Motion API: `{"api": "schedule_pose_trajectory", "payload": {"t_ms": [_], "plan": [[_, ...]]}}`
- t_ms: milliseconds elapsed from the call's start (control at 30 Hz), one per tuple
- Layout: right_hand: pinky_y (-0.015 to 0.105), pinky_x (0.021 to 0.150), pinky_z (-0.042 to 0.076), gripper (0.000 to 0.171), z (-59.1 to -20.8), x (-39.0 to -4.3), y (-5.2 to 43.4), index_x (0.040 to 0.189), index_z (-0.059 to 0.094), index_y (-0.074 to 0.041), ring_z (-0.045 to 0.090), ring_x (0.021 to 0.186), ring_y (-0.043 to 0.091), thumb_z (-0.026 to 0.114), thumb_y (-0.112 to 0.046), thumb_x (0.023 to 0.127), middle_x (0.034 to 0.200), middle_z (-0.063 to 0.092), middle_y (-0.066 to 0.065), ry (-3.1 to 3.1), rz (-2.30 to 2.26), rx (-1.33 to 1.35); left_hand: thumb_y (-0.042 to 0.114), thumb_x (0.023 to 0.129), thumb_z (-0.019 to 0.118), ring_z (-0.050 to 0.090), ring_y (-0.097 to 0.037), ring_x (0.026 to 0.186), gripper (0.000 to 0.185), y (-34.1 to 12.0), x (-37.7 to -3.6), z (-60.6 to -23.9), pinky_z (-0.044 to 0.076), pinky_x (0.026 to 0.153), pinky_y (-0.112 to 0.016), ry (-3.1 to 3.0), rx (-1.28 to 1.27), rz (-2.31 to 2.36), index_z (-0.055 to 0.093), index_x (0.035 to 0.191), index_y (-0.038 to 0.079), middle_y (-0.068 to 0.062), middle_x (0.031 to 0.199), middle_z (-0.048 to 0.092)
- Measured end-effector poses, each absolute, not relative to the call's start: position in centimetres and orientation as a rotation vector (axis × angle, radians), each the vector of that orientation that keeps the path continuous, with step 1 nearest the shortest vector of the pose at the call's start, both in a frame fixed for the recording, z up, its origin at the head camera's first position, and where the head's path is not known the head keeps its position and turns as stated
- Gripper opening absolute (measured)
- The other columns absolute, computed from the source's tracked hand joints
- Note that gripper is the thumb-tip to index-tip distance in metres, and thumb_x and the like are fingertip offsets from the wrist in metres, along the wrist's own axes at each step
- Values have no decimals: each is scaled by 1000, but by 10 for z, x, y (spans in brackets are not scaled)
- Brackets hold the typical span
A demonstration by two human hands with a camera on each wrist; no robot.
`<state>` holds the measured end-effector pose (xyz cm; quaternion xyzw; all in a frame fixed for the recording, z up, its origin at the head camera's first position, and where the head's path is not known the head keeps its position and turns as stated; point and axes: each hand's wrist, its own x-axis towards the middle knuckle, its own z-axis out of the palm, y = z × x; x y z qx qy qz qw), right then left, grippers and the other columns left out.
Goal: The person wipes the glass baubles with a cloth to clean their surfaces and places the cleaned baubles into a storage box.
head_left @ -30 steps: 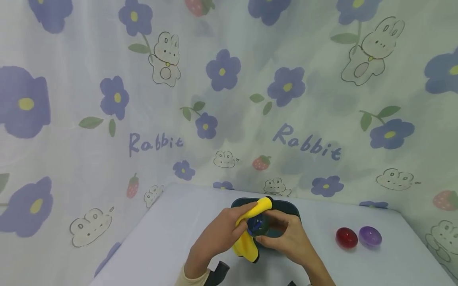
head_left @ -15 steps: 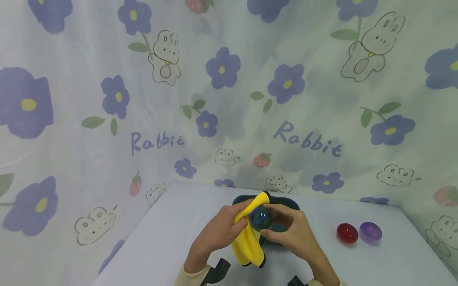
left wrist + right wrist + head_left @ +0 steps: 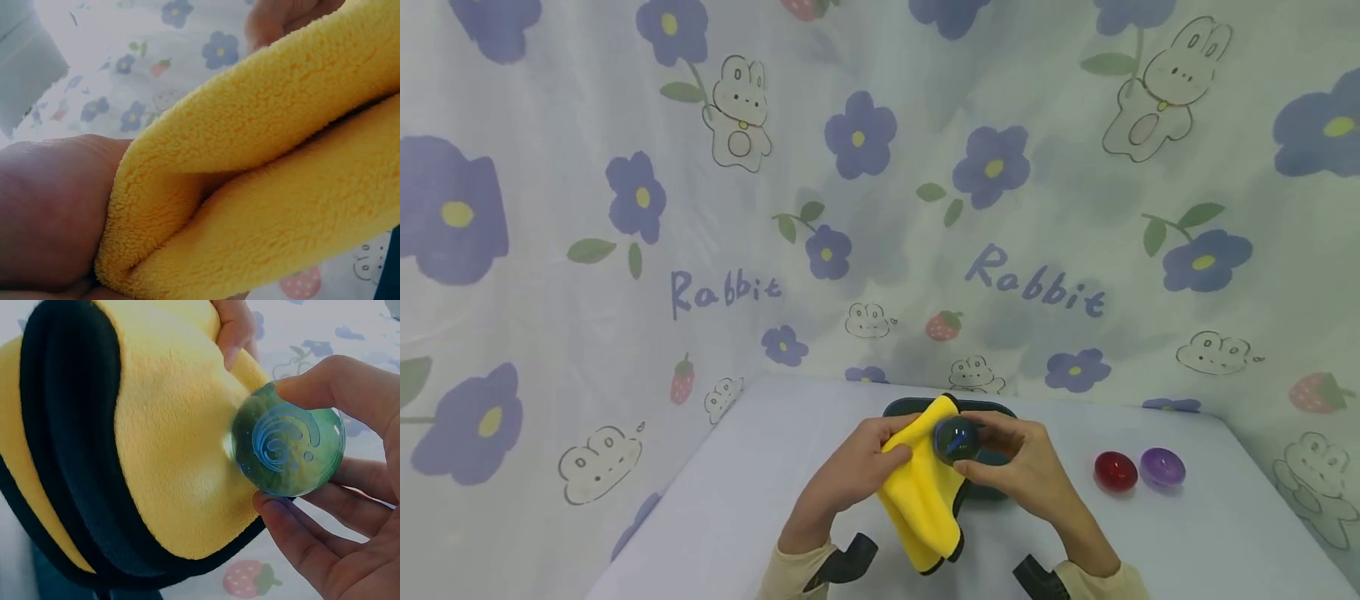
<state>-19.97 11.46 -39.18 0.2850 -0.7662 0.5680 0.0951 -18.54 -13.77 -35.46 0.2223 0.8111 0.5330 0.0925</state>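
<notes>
Head view, lower centre of frame: both hands raised over the counter point(image 3: 760, 500). Right hand point(image 3: 1026, 475) pinches a dark green-blue glass ball point(image 3: 956, 439) between thumb and fingertips; the right wrist view shows the ball point(image 3: 288, 447) translucent with a pale swirl on it, thumb point(image 3: 284, 522) under it and a finger over the top. Left hand point(image 3: 853, 471) grips a yellow cloth point(image 3: 921, 492), fingers curled into the folds; the cloth is pressed against the left side of the ball, touching it. Cloth has a black edge trim point(image 3: 69, 444), and its lower end hangs below the hands. In the left wrist view the folded yellow cloth point(image 3: 262, 181) fills most of the frame, with the hand at lower left point(image 3: 50, 212). Directly behind the hands sits a dark tray point(image 3: 992, 410), mostly hidden by them. Right of frame, on the counter, well apart from the hands: a red ball point(image 3: 1115, 471) and a purple ball point(image 3: 1162, 467), just beside each other. Backdrop is a flower-and-rabbit print curtain point(image 3: 700, 208) on the back and both sides.
</notes>
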Motion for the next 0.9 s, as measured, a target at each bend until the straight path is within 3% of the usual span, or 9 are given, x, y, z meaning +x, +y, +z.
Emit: {"api": "schedule_pose_trajectory", "payload": {"t_ms": [433, 633, 900], "plan": [[20, 88, 58, 53, -377, -204, 115, 129, 70, -5, 75, 93, 13, 86, -13, 80, 111, 76, 17, -2308, 1747, 809, 15, 100, 55, 72, -16, 73, 49, -167, -177, -362, 61, 72, -30, 2137, 497, 1872, 54, 148, 5, -4, 93, 72], [22, 85, 59, 51, -376, -209, 116, 129, 72, -9, 73, 90, 14, 86, -16, 81, 113, 76, 15, -2350, 1746, 748, 13, 103, 50, 75, -11, 83, 54, -189, -164, -379, 62, 79, -28, 1888, 448, 2033, 41, 152, -8, -2, 106, 73], [24, 80, 61, 51, -387, -221, 113, 130, 71, -9, 74, 94, 19, 86, -16, 81, 120, 75, 17, -2358, 1789, 722, 16, 102, 52, 72, -14, 102, 63, -214, -146, -425, 60, 94, -31, 1734, 184, 2067, 32, 157, -8, -5, 126, 69]]}}
